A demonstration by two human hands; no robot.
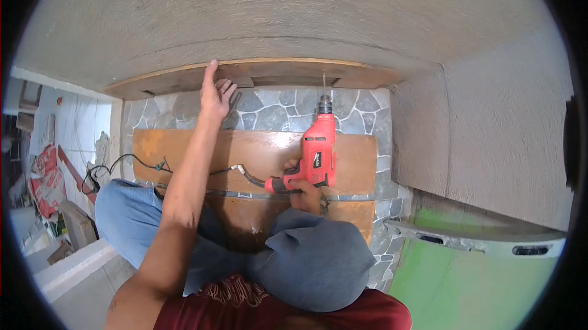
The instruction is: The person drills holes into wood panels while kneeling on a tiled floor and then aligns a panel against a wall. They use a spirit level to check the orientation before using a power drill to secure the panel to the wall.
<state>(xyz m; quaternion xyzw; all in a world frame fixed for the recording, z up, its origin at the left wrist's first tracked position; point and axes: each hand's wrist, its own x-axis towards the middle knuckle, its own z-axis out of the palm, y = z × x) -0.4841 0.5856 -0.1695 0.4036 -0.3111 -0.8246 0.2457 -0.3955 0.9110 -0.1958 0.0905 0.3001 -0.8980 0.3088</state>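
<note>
A red electric drill (318,149) with a black chuck is gripped by my right hand (306,195) around its handle. Its long thin bit points at the wall, and the tip meets or overlaps the face of a long brown wooden board (361,75); whether it has entered the wood I cannot tell. That board runs along the rough plastered wall. My left hand (217,94) holds it left of the drill, thumb up at the top edge and the other fingers bent by its face. The drill's black cord (222,171) trails off to the left.
Below me lie wooden planks (257,146) on grey stone-patterned flooring (263,105). To the right, a grey spirit level (471,242) rests near a green surface (453,287). A red and white sack (46,180) and scraps of material lie beyond the opening at left.
</note>
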